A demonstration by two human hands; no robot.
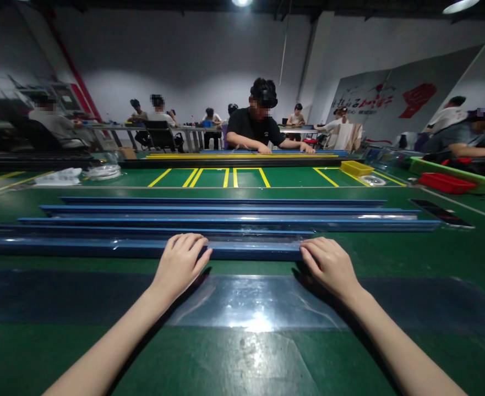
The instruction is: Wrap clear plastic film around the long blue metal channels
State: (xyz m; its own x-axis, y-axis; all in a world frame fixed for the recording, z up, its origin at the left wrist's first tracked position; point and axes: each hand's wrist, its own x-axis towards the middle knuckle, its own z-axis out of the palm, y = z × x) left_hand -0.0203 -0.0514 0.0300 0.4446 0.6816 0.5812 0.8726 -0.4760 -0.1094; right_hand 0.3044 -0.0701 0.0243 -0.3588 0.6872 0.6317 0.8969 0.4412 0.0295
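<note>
A long blue channel strip (254, 252), shiny on top, lies crosswise on the green table in front of me. My left hand (184, 259) is closed over it, fingers across the top and thumb on the near side. At the strip's right end my right hand (330, 265) is closed with bent fingers; the fingertips are partly hidden there. Nearer to me, under both forearms, a long clear plastic sheet (250, 300) is spread flat and reflects the light. Several similar blue strips (242, 222) lie parallel just beyond my hands.
A dark phone-like slab (442, 213) lies at the right. Farther off are a yellow tray (355, 168), a red tray (446, 182), a green bin (473, 173) and a coil (104, 171). Across the green table (292, 179), a person (259, 129) works over yellow and black strips.
</note>
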